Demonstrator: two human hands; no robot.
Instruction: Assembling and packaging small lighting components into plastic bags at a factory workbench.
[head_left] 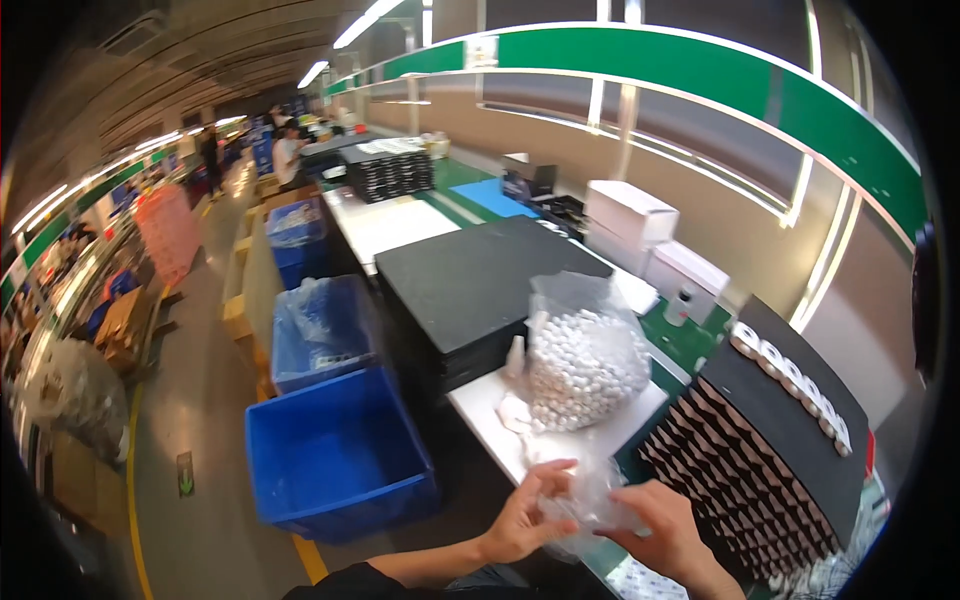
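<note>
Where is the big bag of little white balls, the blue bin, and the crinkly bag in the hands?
Bag of white balls (pixel 585 365), head view, on its bulging middle.
Blue bin (pixel 335 460), head view, on its inside floor.
Crinkly clear bag (pixel 592 492), head view, between both hands.

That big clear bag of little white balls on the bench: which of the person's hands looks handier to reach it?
Probably the left hand: the bag of white balls stands almost straight beyond it. The right hand lies further to the side. Both grip a crumpled clear bag.

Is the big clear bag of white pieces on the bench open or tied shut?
Open: the clear bag stands upright, its loose top gaping above the white pieces.
</note>
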